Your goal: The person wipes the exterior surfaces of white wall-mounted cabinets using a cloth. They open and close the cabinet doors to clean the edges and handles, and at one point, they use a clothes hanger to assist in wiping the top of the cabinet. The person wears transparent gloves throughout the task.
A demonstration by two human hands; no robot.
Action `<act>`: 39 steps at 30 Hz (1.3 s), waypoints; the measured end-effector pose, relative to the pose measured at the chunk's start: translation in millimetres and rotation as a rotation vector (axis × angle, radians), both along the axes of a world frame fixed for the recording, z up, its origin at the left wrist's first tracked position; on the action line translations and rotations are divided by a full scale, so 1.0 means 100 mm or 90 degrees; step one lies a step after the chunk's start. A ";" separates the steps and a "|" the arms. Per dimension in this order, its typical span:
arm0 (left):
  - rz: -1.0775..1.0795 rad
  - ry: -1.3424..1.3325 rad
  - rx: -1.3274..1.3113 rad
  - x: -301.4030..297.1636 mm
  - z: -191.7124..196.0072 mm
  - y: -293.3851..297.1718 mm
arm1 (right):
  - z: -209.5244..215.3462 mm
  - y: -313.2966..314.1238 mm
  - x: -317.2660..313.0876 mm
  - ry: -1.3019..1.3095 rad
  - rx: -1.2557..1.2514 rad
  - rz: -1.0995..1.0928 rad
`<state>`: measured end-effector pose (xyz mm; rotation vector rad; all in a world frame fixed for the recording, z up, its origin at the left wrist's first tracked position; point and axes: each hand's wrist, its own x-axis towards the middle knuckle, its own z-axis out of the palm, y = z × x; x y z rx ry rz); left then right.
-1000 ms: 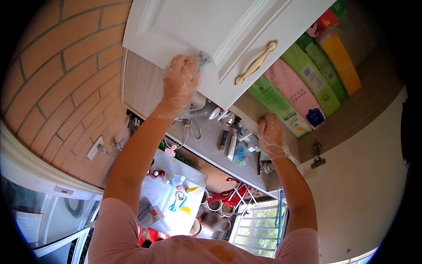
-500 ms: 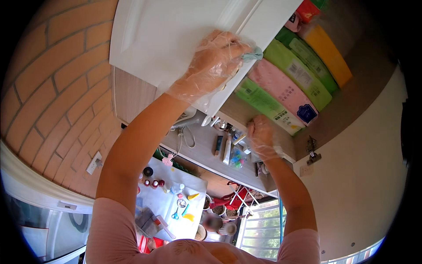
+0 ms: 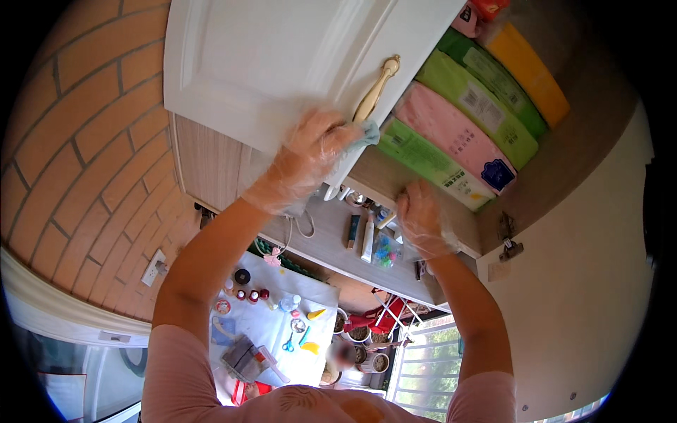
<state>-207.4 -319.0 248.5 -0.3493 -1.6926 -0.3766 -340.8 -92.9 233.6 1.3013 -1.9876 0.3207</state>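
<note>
My left hand [image 3: 310, 158], in a clear plastic glove, pinches a pale green cloth [image 3: 367, 134] at the edge of a white cabinet door [image 3: 282, 53]. The cloth lies just below the door's cream and gold handle [image 3: 377, 88]. My right hand [image 3: 423, 222], gloved the same way, has its fingers curled over the lower edge of the cabinet shelf [image 3: 384, 176]. Packs of tissue fill the open cabinet above it: a light green pack [image 3: 430, 162], a pink pack [image 3: 458, 134] and several more green and yellow ones.
Below the cabinet, a ledge [image 3: 328, 229] carries tubes, a bag of colourful bits [image 3: 384, 250] and a white cord. Farther down, a white table [image 3: 271, 310] holds small bottles, scissors [image 3: 288, 344] and a grey cloth. A brick wall [image 3: 106, 141] runs along the left; potted plants stand by the window.
My left hand has moved with the cloth down and left from the handle to the door's lower edge, uncovering the handle. My right hand stays at the shelf edge. The view has shifted slightly.
</note>
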 end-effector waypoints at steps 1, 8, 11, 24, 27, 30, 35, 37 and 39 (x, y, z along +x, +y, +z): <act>-0.008 0.001 0.017 0.01 -0.07 0.04 | -0.01 0.00 -0.01 -0.002 -0.007 0.004; 0.083 0.086 0.197 0.21 0.10 -0.12 | -0.02 0.07 -0.04 -0.021 0.005 -0.014; 0.130 0.194 0.119 0.11 0.77 -0.38 | -0.04 0.01 -0.07 -0.016 0.015 0.004; 0.037 -0.034 0.208 0.18 -0.62 -0.36 | -0.13 0.06 -0.11 0.025 -0.003 -0.070; 0.022 -0.019 0.208 0.18 -0.73 -0.04 | -0.09 0.03 -0.05 0.002 0.026 -0.075; 0.060 0.024 0.117 -0.02 -0.70 0.16 | -0.09 0.03 -0.03 0.009 0.027 -0.076; 0.173 0.118 0.233 -0.24 -0.94 -0.05 | -0.06 0.06 -0.08 0.058 0.053 -0.087; 0.162 0.155 0.295 -0.25 -0.93 -0.17 | -0.10 0.06 -0.05 0.044 0.040 -0.094; 0.137 0.161 0.286 -0.24 -0.93 -0.07 | -0.12 0.04 -0.03 0.014 0.025 -0.117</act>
